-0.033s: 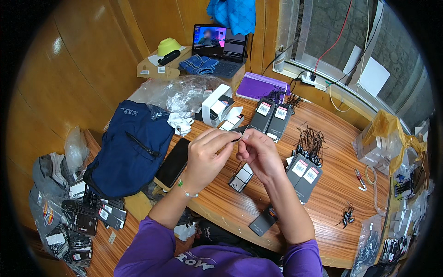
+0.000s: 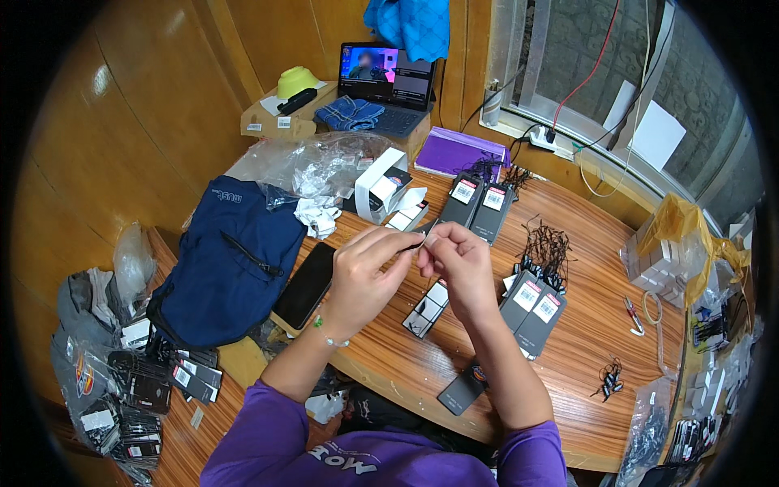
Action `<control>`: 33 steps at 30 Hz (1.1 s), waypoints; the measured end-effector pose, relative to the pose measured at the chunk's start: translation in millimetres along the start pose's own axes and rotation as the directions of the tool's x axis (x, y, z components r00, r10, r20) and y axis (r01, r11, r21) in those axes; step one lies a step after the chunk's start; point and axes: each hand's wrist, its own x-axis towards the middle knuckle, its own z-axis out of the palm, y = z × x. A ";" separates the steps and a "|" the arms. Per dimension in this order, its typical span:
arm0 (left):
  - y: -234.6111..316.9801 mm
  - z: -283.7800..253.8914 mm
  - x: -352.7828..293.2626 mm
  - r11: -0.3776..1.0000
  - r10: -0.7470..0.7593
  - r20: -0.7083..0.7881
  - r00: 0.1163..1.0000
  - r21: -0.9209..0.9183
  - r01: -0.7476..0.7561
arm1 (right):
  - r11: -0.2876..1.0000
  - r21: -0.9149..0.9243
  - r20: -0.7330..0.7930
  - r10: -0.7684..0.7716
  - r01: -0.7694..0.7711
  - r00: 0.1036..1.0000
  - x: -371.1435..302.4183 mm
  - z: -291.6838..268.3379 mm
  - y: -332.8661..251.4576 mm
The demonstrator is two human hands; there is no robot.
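Note:
Above the middle of the table my left hand (image 2: 369,268) is closed in a pinch on a small dark tag (image 2: 423,230), mostly hidden by fingers. My right hand (image 2: 459,260) meets it fingertip to fingertip, also pinched; a thin light strand or edge seems to lie between its fingers, too small to name. Below the hands a narrow box of white labels (image 2: 425,312) rests on the table. One dark grey hang tag (image 2: 463,391) lies under my right forearm. Dark tags with white barcode stickers (image 2: 531,308) lie right of my right hand, next to tangled black cords (image 2: 548,246).
A black phone (image 2: 304,286) and a navy bag (image 2: 231,260) lie at left. More stacked tags (image 2: 477,203), an open white box (image 2: 380,188) and a purple folder (image 2: 459,152) are further back, near a laptop (image 2: 388,77). Red-handled snips (image 2: 633,315) and a small black cord bundle (image 2: 610,379) sit at right.
My right hand has turned slightly and its wrist has shifted a little left and up. My left hand stays nearly in place, still pinching the dark tag.

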 end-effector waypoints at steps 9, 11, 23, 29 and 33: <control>-6.3 1.4 1.5 0.740 -0.388 0.081 0.918 -0.567 0.363 | 0.335 -0.796 0.139 -0.709 0.504 0.691 12.9 4.2 -9.4; -6.1 -2.4 2.0 0.700 -0.419 0.172 0.892 -0.565 0.438 | 0.453 -0.709 0.237 -0.569 0.541 0.787 15.5 -8.0 -10.5; -6.4 1.9 0.8 0.742 -0.414 0.162 0.896 -0.511 0.435 | 0.838 -0.476 0.087 -0.259 0.268 0.962 3.7 2.7 -12.9; -9.5 4.4 -1.8 0.768 -0.395 0.127 0.910 -0.498 0.403 | 0.790 -0.549 0.070 -0.281 0.272 0.957 4.0 4.0 -10.5; -5.6 -3.1 4.9 0.937 -0.209 -0.005 0.978 -0.289 0.198 | 0.930 -0.316 0.090 -0.170 0.190 0.981 5.7 2.4 -18.0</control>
